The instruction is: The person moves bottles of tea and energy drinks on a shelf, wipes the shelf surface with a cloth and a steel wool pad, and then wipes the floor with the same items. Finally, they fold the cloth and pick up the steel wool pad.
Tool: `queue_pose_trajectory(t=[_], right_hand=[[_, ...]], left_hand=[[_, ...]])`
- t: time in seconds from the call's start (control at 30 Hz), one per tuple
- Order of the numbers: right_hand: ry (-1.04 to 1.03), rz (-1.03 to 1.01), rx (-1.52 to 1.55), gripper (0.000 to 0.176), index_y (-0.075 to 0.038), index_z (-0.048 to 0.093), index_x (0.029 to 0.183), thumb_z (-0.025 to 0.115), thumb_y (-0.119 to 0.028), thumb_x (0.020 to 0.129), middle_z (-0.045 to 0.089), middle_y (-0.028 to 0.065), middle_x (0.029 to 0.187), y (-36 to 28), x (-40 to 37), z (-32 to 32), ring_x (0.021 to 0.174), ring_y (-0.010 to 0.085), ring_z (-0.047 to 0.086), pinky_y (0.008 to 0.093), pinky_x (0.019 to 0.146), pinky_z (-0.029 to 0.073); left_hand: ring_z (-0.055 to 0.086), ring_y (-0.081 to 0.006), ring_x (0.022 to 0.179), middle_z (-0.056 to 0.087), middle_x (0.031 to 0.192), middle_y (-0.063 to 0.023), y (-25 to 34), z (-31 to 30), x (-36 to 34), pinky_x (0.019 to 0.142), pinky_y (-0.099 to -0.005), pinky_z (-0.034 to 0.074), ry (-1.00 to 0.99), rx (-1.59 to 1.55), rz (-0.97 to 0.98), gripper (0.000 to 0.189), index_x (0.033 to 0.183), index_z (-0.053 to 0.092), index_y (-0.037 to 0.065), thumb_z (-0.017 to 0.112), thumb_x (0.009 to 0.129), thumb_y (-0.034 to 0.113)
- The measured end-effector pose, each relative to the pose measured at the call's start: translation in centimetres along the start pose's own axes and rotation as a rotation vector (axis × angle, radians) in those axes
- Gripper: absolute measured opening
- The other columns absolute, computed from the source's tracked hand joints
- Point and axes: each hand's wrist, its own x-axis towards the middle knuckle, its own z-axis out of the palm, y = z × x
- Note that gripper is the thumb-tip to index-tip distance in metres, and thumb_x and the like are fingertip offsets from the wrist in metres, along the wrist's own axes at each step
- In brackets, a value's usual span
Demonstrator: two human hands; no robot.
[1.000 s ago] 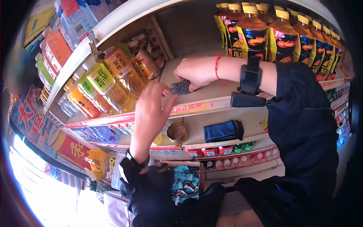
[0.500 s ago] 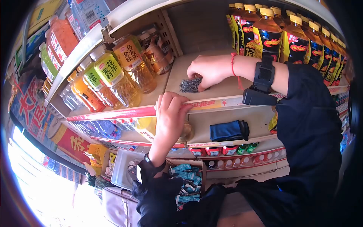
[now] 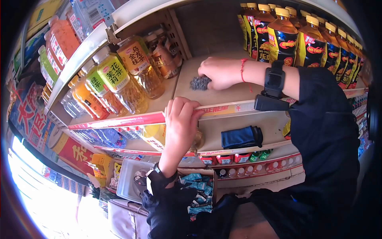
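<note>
My right hand (image 3: 220, 73) is closed on a dark grey steel wool scourer (image 3: 200, 83), pressed to the bare part of the upper shelf board (image 3: 234, 92). A red cord and a black strap are on that wrist. My left hand (image 3: 181, 119) grips the front edge of the same shelf, its fingers curled over the printed price strip (image 3: 227, 109). Tea bottles (image 3: 119, 79) stand close together to the left of my hands. Yellow-capped HI-TIGER bottles (image 3: 281, 38) stand in rows behind my right forearm.
A folded dark blue cloth (image 3: 240, 137) lies on the shelf below. Lower still are small bottles (image 3: 248, 171) in a row. A box of teal packets (image 3: 199, 191) and a clear plastic bin (image 3: 131, 179) sit below my left arm. Pink drink bottles (image 3: 65, 38) are at upper left.
My right hand has slid the steel wool scourer slightly back along the shelf board, away from the front edge. My left hand stays on the edge.
</note>
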Motion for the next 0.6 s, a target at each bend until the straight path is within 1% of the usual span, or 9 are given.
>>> queue_pose_trajectory(t=[0.03,0.07,0.17,0.33,0.4,0.43,0.5,0.53,0.6], right_hand=[[-0.058,0.072,0.076,0.03,0.004,0.064,0.093,0.068,-0.012,0.068,0.063,0.0196,0.092,0.1,0.2,-0.3,0.093,0.0336,0.06,0.039,0.083,0.047],[-0.058,0.076,0.078,0.03,0.004,0.064,0.093,0.068,-0.012,0.068,0.063,0.0196,0.092,0.1,0.0,-0.4,0.093,0.0336,0.06,0.039,0.083,0.047],[-0.124,-0.005,0.155,0.029,0.003,0.064,0.094,0.068,-0.013,0.069,0.063,0.0201,0.094,-0.5,-0.7,-1.1,0.095,0.0334,0.059,0.0397,0.084,0.046],[-0.097,0.008,0.152,0.03,0.002,0.064,0.094,0.07,-0.015,0.071,0.063,0.0193,0.092,-0.6,-1.0,-1.3,0.092,0.0321,0.06,0.0389,0.082,0.047],[-0.191,0.143,0.187,0.03,0.002,0.064,0.093,0.071,-0.016,0.07,0.065,0.019,0.087,0.0,-0.3,-1.3,0.087,0.0314,0.062,0.0386,0.077,0.048],[-0.145,0.082,0.167,0.029,0.002,0.065,0.091,0.072,-0.017,0.07,0.065,0.0184,0.082,-0.4,-0.8,-1.6,0.081,0.0311,0.064,0.0388,0.072,0.049],[-0.136,0.03,0.19,0.028,0.002,0.066,0.09,0.072,-0.017,0.07,0.065,0.018,0.08,-1.3,-1.4,-1.9,0.079,0.0307,0.064,0.0386,0.071,0.049],[-0.126,-0.021,0.216,0.027,0.002,0.066,0.089,0.072,-0.017,0.071,0.066,0.0175,0.079,-1.4,-1.6,-1.9,0.078,0.0304,0.064,0.0383,0.07,0.049],[-0.112,-0.031,0.228,0.026,0.001,0.066,0.089,0.072,-0.016,0.071,0.066,0.0165,0.078,-0.6,-1.3,-1.9,0.076,0.0297,0.064,0.0373,0.069,0.049]], left_hand=[[0.05,-0.0275,0.082,0.053,0.086,-0.0072,-0.1,0.0,0.0,0.075,-0.0384,0.039,0.002,0.006,0.009,0.019,0.088,0.059,0.007,0.069,0.072,0.008],[0.05,-0.0275,0.082,0.053,0.086,-0.0071,-0.1,0.0,0.0,0.075,-0.0384,0.039,0.003,0.011,0.02,0.019,0.088,0.059,0.007,0.069,0.072,0.007],[0.05,-0.0275,0.082,0.053,0.086,-0.007,0.0,-0.2,0.1,0.074,-0.0384,0.039,-0.013,-0.007,0.006,0.019,0.088,0.059,0.007,0.069,0.072,0.007],[0.05,-0.0275,0.082,0.053,0.085,-0.0071,-0.2,0.0,0.1,0.073,-0.0386,0.039,0.002,-0.002,0.02,0.018,0.087,0.059,0.007,0.069,0.071,0.007],[0.05,-0.0275,0.082,0.053,0.085,-0.0072,-0.1,0.0,0.1,0.073,-0.0386,0.038,0.002,-0.005,0.019,0.018,0.087,0.059,0.007,0.069,0.071,0.007],[0.051,-0.0286,0.08,0.053,0.085,-0.0085,0.0,-0.1,0.2,0.073,-0.0384,0.039,0.006,-0.005,0.024,0.018,0.085,0.058,0.005,0.069,0.071,0.006],[0.051,-0.0296,0.079,0.053,0.084,-0.0097,0.0,-0.1,0.3,0.072,-0.0382,0.04,0.016,-0.003,0.027,0.018,0.084,0.057,0.004,0.069,0.071,0.006],[0.051,-0.0286,0.081,0.053,0.085,-0.0084,0.0,-0.1,0.2,0.073,-0.0384,0.039,0.012,0.0,0.023,0.018,0.085,0.058,0.005,0.069,0.071,0.006],[0.05,-0.0277,0.082,0.053,0.085,-0.0071,0.0,0.0,0.1,0.074,-0.0385,0.038,-0.002,-0.001,0.02,0.018,0.086,0.059,0.006,0.068,0.071,0.007]])
